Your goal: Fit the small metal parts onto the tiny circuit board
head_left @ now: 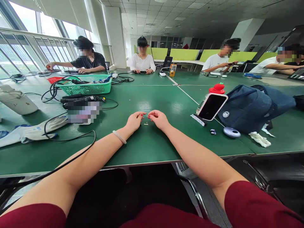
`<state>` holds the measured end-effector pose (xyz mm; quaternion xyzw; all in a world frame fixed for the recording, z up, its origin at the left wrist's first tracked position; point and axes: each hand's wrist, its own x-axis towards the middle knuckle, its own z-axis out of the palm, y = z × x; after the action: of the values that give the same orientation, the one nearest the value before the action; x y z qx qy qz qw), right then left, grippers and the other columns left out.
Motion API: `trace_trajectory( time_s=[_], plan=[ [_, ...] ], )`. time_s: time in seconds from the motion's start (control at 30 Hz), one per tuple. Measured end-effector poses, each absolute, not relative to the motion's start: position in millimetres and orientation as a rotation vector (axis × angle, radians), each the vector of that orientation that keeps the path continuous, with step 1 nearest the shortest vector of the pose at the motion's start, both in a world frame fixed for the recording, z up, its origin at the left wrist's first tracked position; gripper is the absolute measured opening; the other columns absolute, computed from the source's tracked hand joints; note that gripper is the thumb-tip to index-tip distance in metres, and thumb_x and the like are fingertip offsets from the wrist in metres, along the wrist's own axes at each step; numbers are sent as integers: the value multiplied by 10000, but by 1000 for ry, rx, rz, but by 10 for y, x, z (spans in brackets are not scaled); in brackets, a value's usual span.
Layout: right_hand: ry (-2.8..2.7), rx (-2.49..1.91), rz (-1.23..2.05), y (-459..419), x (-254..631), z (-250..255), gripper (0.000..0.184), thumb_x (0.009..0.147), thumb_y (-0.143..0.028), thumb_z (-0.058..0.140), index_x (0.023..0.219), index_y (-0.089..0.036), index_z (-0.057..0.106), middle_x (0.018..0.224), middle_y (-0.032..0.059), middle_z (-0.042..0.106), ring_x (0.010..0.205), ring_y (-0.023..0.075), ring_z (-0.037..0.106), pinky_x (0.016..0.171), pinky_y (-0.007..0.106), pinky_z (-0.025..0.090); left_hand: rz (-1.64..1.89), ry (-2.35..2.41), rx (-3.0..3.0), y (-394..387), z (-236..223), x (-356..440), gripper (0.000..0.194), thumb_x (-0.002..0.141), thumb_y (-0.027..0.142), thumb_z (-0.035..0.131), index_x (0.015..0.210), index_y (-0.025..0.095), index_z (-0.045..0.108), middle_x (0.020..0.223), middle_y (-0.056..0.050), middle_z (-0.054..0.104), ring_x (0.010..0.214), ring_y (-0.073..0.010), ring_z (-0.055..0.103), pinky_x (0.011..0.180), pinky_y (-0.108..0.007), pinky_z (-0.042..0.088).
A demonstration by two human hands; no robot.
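Note:
My left hand (135, 121) and my right hand (159, 119) are close together over the middle of the green table (133, 145), a narrow gap between their fingertips. The right thumb and forefinger pinch something tiny that I cannot make out. On the left, thumb and fingers are also drawn together, and whatever they hold is too small to name. Just below the fingertips lie a few tiny pale pieces (146, 123) on the tabletop. A pale bangle (119, 137) circles my left wrist.
Left are a green basket (87, 85) with cables, a glove (35, 131) and a white container (19, 99). A black cable crosses my left forearm. Right stand a propped phone (212, 106), a purple round case (231, 132) and a blue bag (247, 107). Several people sit across the table.

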<state>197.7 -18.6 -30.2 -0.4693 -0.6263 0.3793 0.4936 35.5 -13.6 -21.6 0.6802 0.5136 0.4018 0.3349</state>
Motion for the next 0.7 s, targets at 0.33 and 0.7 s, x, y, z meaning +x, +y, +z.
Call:
trace_trajectory(
  time_s=[0.33, 0.7],
  plan=[
    [-1525, -1030, 984, -186, 1987, -319, 195, 702, -316, 602, 829, -168, 611, 753, 4, 628, 647, 109, 553, 639, 255, 475, 1106, 1200, 1756, -188, -237, 347, 441, 805, 86, 504, 1225, 147, 622, 1042, -85, 698, 806, -127, 650, 853, -290, 515],
    [-1815, -1103, 644, -257, 1976, -316, 83, 777, -154, 530, 772, -192, 603, 744, -4, 657, 666, 126, 581, 703, 278, 466, 999, 1322, 2077, -316, -152, 355, 393, 802, 167, 581, 1179, 229, 672, 1005, -30, 710, 828, -156, 638, 842, -295, 513]
  ],
)
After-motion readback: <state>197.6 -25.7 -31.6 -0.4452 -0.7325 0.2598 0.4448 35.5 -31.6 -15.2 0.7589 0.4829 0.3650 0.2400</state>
